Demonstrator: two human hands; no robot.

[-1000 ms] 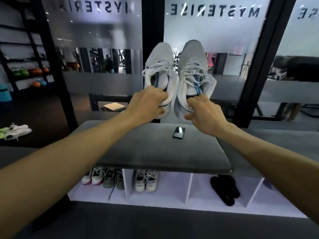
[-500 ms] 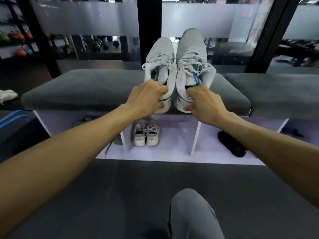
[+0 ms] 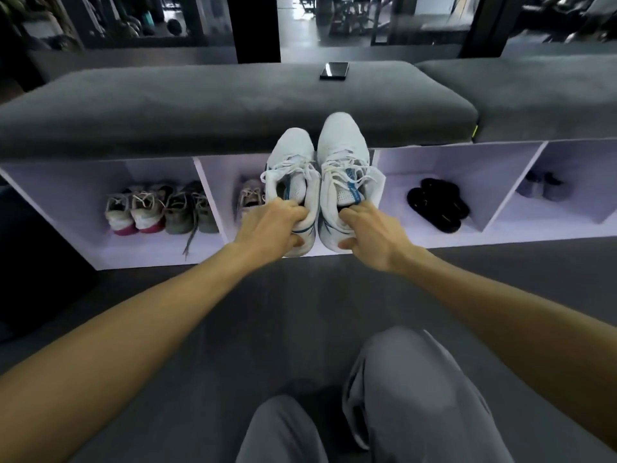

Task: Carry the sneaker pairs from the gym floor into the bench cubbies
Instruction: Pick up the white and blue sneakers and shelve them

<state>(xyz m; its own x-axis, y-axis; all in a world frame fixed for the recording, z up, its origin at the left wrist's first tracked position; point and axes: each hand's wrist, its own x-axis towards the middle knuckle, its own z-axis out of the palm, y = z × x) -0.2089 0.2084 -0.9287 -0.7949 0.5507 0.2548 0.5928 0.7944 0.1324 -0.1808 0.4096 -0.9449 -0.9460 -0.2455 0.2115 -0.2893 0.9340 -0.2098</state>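
I hold a pair of white sneakers with blue trim in front of the bench cubbies. My left hand (image 3: 272, 227) grips the heel collar of the left sneaker (image 3: 291, 158). My right hand (image 3: 369, 230) grips the heel collar of the right sneaker (image 3: 344, 145). Both toes point away from me, at the mouth of the second cubby (image 3: 230, 172), where a grey sneaker (image 3: 250, 195) sits partly hidden behind the pair. The bench (image 3: 217, 108) has a dark grey cushion over white cubbies.
The left cubby holds two pairs, a white and pink pair (image 3: 133, 212) and a grey pair (image 3: 192, 208). Black sandals (image 3: 437, 203) lie in the third cubby, grey shoes (image 3: 541, 185) in the fourth. A phone (image 3: 334, 71) lies on the cushion. My grey-trousered knees (image 3: 410, 379) are below.
I have crouched closer to the bench, and the held pair has come down from above the cushion to the level of the cubby openings. The phone is uncovered again.
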